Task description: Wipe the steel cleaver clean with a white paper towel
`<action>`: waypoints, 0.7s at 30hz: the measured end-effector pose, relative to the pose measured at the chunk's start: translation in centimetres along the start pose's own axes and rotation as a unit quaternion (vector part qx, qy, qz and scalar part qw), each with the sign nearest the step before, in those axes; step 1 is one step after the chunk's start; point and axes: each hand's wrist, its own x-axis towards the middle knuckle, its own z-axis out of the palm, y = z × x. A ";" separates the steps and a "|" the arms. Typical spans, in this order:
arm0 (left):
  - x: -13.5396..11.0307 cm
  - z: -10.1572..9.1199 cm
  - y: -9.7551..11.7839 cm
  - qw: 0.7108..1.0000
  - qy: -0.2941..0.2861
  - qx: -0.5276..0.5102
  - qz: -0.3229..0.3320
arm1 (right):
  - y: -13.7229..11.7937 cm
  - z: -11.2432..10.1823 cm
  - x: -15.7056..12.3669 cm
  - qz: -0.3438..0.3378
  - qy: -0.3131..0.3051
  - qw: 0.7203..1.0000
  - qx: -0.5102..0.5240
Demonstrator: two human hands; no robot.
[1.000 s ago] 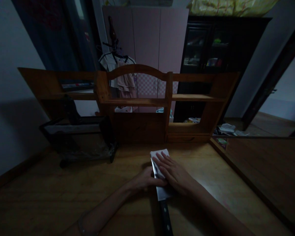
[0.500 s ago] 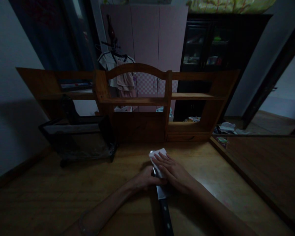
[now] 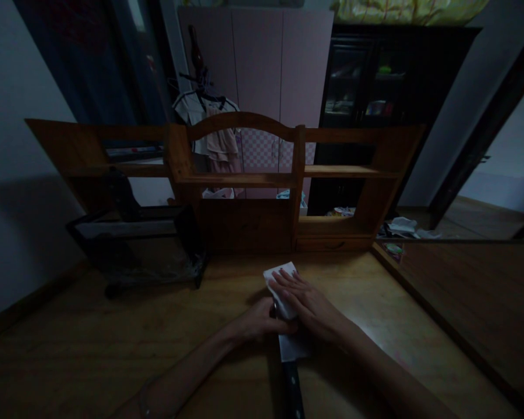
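A kitchen knife with a broad metal blade (image 3: 293,347) and a black riveted handle (image 3: 293,391) points away from me over the wooden desk, its handle towards me. My left hand (image 3: 259,319) closes on the blade from the left, thumb across the top and fingers partly hidden beneath. On the far part of the blade lies a piece of white paper, perhaps a tissue (image 3: 283,309). Over this paper my right hand (image 3: 310,305) rests flat, its fingers stretched out towards the far end. The tip of the blade is covered.
A wooden shelf unit (image 3: 244,179) stands along the back of the desk (image 3: 227,291). At the back left sits a dark rack with clear sides (image 3: 148,250). A raised wooden edge (image 3: 419,297) runs down the right side. Behind are a pink wardrobe (image 3: 257,64) and a black cabinet (image 3: 428,87).
The knife's handle and the near part of its blade have shifted slightly. The right hand and the white paper stay over the blade's far part, and the left hand keeps its grip.
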 end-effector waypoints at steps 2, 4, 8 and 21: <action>0.0 0.0 0.1 1.000 -0.007 0.006 0.004 | 0.3 -0.2 -0.4 0.000 0.002 1.000 -0.010; 0.0 0.0 0.2 1.000 -0.015 0.001 0.005 | 0.4 -0.3 -0.6 0.009 0.009 1.000 -0.022; 0.2 0.0 0.2 1.000 -0.019 0.008 -0.002 | 0.0 0.0 -0.3 0.025 0.025 0.999 -0.039; 0.2 -0.5 -0.5 1.000 -0.022 -0.018 -0.009 | 0.8 -0.5 -0.7 0.025 0.034 0.998 -0.042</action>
